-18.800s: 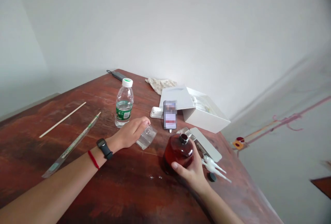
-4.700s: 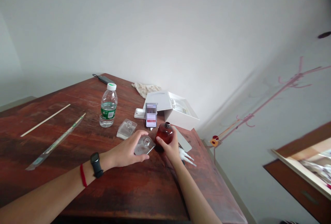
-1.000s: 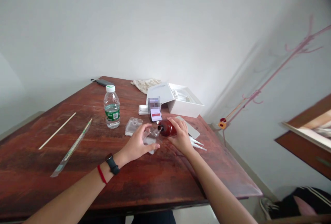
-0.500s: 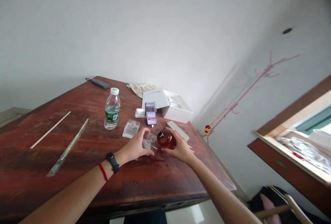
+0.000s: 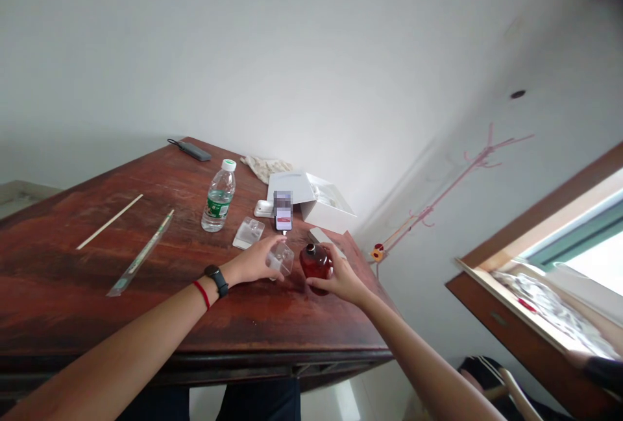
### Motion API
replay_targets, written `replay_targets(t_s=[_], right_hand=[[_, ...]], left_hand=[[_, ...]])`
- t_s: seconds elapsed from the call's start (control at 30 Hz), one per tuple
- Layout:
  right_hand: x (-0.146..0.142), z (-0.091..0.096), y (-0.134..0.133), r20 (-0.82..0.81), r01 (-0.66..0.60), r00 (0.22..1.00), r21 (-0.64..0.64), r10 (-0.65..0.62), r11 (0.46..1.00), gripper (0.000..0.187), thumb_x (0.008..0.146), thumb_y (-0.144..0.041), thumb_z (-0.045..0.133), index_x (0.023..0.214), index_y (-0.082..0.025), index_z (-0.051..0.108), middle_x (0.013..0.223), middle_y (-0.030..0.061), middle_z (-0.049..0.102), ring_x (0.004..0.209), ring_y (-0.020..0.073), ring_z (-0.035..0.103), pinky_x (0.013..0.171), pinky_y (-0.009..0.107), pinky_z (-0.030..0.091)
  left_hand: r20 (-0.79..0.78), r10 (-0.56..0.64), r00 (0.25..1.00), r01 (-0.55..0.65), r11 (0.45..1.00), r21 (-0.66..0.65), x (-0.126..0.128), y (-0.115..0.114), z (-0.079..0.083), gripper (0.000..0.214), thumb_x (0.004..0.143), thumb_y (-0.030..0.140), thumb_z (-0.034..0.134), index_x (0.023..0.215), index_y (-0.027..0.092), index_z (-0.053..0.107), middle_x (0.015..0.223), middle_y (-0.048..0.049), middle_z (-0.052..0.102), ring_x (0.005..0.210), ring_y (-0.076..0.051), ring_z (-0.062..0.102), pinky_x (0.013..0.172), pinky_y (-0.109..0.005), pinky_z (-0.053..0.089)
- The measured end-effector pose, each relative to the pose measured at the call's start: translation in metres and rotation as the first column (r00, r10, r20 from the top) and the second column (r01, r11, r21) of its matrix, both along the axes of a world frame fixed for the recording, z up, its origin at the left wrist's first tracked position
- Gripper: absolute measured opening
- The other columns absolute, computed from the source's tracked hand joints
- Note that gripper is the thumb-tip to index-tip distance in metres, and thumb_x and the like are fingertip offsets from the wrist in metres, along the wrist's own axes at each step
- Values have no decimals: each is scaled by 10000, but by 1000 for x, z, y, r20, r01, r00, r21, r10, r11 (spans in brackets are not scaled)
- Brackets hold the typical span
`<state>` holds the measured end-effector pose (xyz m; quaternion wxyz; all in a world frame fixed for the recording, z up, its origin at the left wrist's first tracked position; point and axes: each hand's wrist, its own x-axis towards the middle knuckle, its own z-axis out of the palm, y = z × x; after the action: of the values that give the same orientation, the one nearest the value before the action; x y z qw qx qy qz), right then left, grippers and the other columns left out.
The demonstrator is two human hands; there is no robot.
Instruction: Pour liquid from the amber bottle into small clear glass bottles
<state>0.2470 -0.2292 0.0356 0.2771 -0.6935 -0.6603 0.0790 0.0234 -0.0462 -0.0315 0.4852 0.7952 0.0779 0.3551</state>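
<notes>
Grips a clear flask [image 5: 281, 257] in the left hand [image 5: 253, 265], fingers curled round it, tilted and raised just off the desk [image 5: 146, 324]. Clasps a red bottle [image 5: 316, 261] with the right hand [image 5: 341, 278], fingers wrapped about its round body, upright on the wood, neck up. Flask and bottle just beside each other; touching or not, cannot tell. Black watch [image 5: 217, 280] and red band [image 5: 203, 294] on the left wrist.

Desk of dark reddish wood, worn and streaked with paler patches, near edge along the bottom of the view, right-hand corner close below the red bottle.

Behind the hands, flat on the wood: a second flask [image 5: 248, 233]. Beyond it, a phone [image 5: 283, 210] propped upright against a white box [image 5: 321, 204] with its lid open, and a small white case [image 5: 264, 207] just left of the phone. Left of these, a water bottle [image 5: 219, 197], upright, white cap, green label, partly full. Well apart to the left, lying slantwise: a long clear sleeve [image 5: 141, 262] and a bare stick [image 5: 109, 221]. At the far edge, a crumpled cloth [image 5: 265, 165] and a dark pack [image 5: 193, 150] with a cable.

Plain white walls all round. Pink lines [image 5: 438, 194] scrawled across the right wall. Lower right, a wooden window frame [image 5: 535, 226] with daylight behind it.
</notes>
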Motion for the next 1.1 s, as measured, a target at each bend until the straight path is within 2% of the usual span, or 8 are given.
replay_targets(t_s=[0.13, 0.37, 0.53, 0.63, 0.83, 1.0, 1.1], right_hand=[[6, -6, 4, -36, -17, 999, 8, 17, 1000, 859, 703, -445, 919, 1417, -257, 479, 1321, 142, 723, 1230, 356, 706, 1045, 539, 544], [14, -20, 6, -46, 53, 998, 101, -49, 993, 852, 728, -451, 891, 1463, -258, 504, 1356, 155, 717, 1230, 378, 705, 1022, 550, 568], [12, -37, 6, -87, 94, 993, 120, -84, 988, 943, 809, -451, 816, 1595, -244, 338, 1524, 199, 594, 1418, 402, 574, 1161, 615, 457], [10, -43, 7, -110, 100, 990, 148, -84, 984, 994, 826, -432, 793, 1636, -235, 252, 1592, 209, 520, 1489, 394, 501, 1217, 616, 396], [13, -46, 5, -111, 62, 993, 145, -46, 987, 1152, 736, -461, 892, 1627, -242, 196, 1614, 223, 468, 1509, 404, 468, 1234, 615, 378], [13, -53, 5, -119, 140, 986, 171, -121, 975, 1007, 731, -509, 881, 1506, -228, 304, 1500, 223, 555, 1400, 412, 573, 1189, 637, 419], [11, -54, 4, -130, 173, 980, 185, -151, 967, 961, 749, -514, 859, 1489, -224, 317, 1477, 219, 568, 1390, 415, 577, 1174, 641, 434]], left_hand=[[-10, 0, 1000, 0, 1000, 9, 0, 1, -1, 923, 592, 255, 1004, 1429, 244, 616, 1452, -164, 659, 1325, -381, 641, 1157, -554, 467], [-19, 9, 1000, -8, 999, 53, -2, 2, -1, 907, 597, 284, 1017, 1411, 245, 618, 1443, -161, 661, 1324, -376, 641, 1158, -559, 463], [-27, 16, 1000, -13, 997, 78, -2, 0, -3, 906, 628, 311, 1005, 1431, 253, 591, 1447, -153, 656, 1309, -368, 647, 1145, -550, 479], [-49, 20, 999, -16, 996, 86, -2, 0, -3, 913, 645, 326, 998, 1447, 249, 570, 1458, -155, 645, 1297, -368, 652, 1127, -541, 496], [-103, 26, 994, -14, 994, 110, -4, -1, 0, 921, 661, 343, 995, 1459, 249, 543, 1476, -153, 630, 1319, -380, 634, 1136, -541, 484], [-138, 21, 990, -4, 992, 125, -5, -1, 4, 925, 662, 346, 996, 1454, 238, 531, 1471, -150, 630, 1322, -370, 632, 1154, -519, 469], [-157, 17, 988, 4, 992, 128, -6, -1, 4, 934, 684, 370, 982, 1478, 251, 505, 1496, -147, 610, 1332, -370, 623, 1155, -519, 467]])
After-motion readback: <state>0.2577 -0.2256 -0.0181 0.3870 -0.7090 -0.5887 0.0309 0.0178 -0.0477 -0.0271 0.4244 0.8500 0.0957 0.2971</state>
